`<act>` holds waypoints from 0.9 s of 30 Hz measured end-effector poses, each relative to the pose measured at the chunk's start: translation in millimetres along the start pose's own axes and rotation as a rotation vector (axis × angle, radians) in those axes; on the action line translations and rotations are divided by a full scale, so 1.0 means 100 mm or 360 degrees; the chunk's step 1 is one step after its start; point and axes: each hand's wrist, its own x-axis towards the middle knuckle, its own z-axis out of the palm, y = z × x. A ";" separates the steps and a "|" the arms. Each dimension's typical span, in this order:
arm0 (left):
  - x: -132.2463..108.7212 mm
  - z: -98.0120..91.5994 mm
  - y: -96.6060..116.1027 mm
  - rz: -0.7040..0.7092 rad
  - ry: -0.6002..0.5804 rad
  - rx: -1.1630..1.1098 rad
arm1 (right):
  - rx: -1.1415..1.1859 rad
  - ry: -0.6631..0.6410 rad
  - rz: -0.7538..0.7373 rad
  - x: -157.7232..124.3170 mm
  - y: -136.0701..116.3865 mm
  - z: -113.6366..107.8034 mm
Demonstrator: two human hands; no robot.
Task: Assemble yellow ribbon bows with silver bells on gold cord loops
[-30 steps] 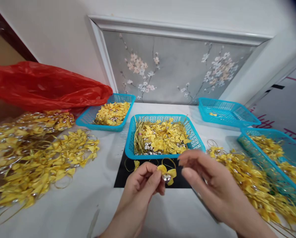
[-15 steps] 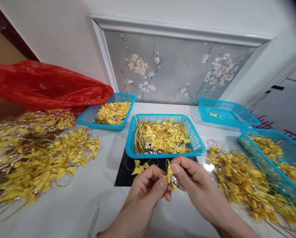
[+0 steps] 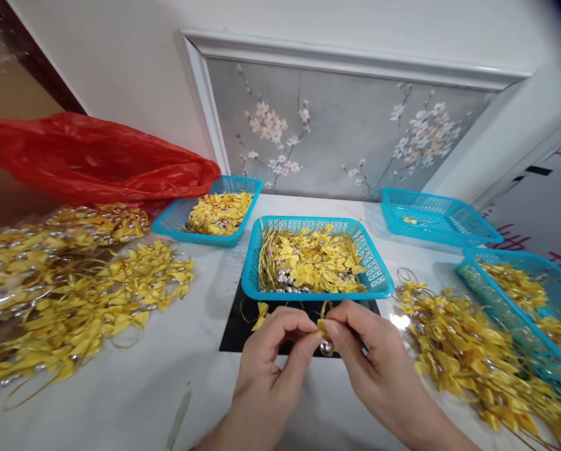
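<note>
Between my two hands is a yellow ribbon bow with a silver bell hanging under it and a gold cord loop above. My left hand pinches the bow's left side between thumb and forefinger. On the other side, the thumb and forefinger of my right hand are closed on it too. Another yellow bow lies behind my left hand on a black mat. Just beyond my fingers stands a blue basket holding bows, bells and gold cords.
Finished-looking bows lie in a left pile and a right pile. A second blue basket stands back left beside a red plastic bag. At right are a blue tray with a small yellow piece and another basket.
Both hands have turned the bow, so the bell now hangs below it. My fingers have drawn closer together at its top. The view has shifted slightly.
</note>
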 end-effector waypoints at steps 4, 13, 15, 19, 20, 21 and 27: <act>0.01 0.00 -0.03 -0.0122 -0.0038 -0.0031 | 0.0013 0.0013 -0.0004 -0.01 0.02 0.01; 0.00 0.00 -0.08 0.0173 -0.0051 0.0246 | 0.0131 -0.0033 0.0167 -0.02 0.06 0.00; 0.02 -0.01 -0.07 0.0153 -0.0083 0.0212 | 0.0104 -0.0019 0.0116 -0.02 0.06 0.00; 0.06 -0.02 -0.04 -0.0263 -0.0193 -0.0162 | 0.0160 -0.0060 0.0109 -0.01 0.05 0.01; 0.07 -0.02 -0.03 -0.0442 -0.0241 -0.0336 | 0.0214 -0.0107 0.0146 0.00 0.05 0.01; 0.07 -0.02 -0.03 -0.0627 -0.0294 -0.0531 | 0.0281 -0.0166 0.0194 0.00 0.05 0.00; 0.03 0.03 -0.06 -0.1198 -0.0271 -0.1193 | 0.0650 -0.0420 0.0469 0.07 0.07 -0.04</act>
